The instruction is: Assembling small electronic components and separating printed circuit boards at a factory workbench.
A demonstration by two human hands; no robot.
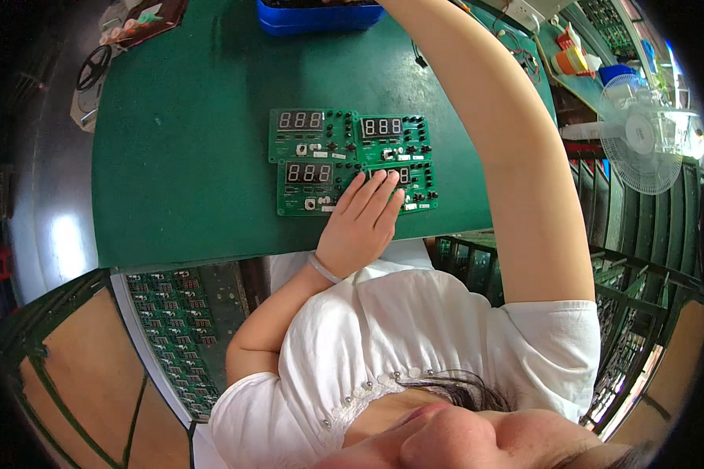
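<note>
Four-sided green circuit boards with black push buttons and three-digit displays lie close together on the green table mat: an upper left board, an upper right board, a lower left board and a lower right board. My left hand rests with fingers stretched out over the inner edges of the lower two, partly covering the lower right display. My right arm reaches far forward to a blue bin with dark contents. Most of my right hand is cut off by the top edge, its fingers hidden.
A white fan stands at the right, near an orange and white container. Below the table's front edge, a tray of many small boards sits at the left. Cables lie along the far right. A black handwheel is at the far left.
</note>
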